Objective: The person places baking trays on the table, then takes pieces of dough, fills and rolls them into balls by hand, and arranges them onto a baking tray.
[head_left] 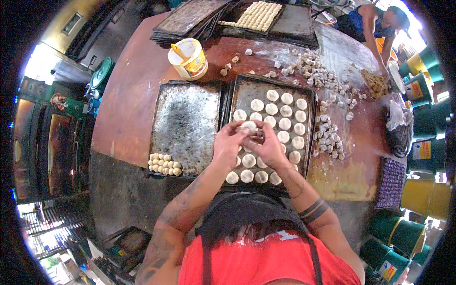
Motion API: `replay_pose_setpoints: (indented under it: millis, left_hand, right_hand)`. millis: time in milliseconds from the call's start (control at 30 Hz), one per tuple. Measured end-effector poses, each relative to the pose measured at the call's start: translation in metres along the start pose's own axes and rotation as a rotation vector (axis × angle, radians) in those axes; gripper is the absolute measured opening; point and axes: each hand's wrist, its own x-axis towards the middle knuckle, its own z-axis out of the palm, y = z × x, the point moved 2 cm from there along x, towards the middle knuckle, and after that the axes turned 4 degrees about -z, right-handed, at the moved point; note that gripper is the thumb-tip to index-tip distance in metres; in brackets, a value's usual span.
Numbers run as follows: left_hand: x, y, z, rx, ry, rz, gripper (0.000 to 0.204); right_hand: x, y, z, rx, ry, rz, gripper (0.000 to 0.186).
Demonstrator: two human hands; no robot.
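Observation:
Both hands meet above the right-hand baking tray (311, 109), their fingers curled round one pale dough round (249, 126). My left hand (229, 142) grips it from the left, and my right hand (268, 145) from the right. Flattened dough rounds (285, 124) lie in rows on the dark tray beneath, some of them hidden under my hands. Beside it on the left lies a second baking tray (185, 123), mostly bare metal. A small cluster of dough balls (165, 164) sits in its near left corner.
A white and yellow tub (194, 64) with an orange-handled tool stands behind the left tray. Brownish filling balls (327, 133) lie scattered to the right. Stacked trays (190, 19) and a tray of dough pieces (259, 16) are at the back. A co-worker (373, 28) handles a brown mass (375, 83).

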Motion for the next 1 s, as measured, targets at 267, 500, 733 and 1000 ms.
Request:
replay_pose_setpoints:
  millis: [267,500,733,1000]
  left_hand:
    - [0.001,0.006,-0.021,0.748,0.074,0.472,0.066]
    - [-0.042,0.023,-0.091,0.52,0.217,0.152,0.038]
    - [-0.05,0.013,-0.139,0.507,0.006,0.037,0.026]
    - [-0.05,0.043,-0.275,0.822,0.692,0.288,0.017]
  right_hand:
    - [0.13,0.023,0.001,-0.817,0.065,-0.107,0.034]
    - [0.113,0.053,0.026,-1.288,-0.126,-0.409,0.053]
    - [0.137,0.033,-0.118,-0.938,0.245,-0.528,0.034]
    - [0.048,0.09,-0.338,-1.48,0.185,-0.122,0.033]
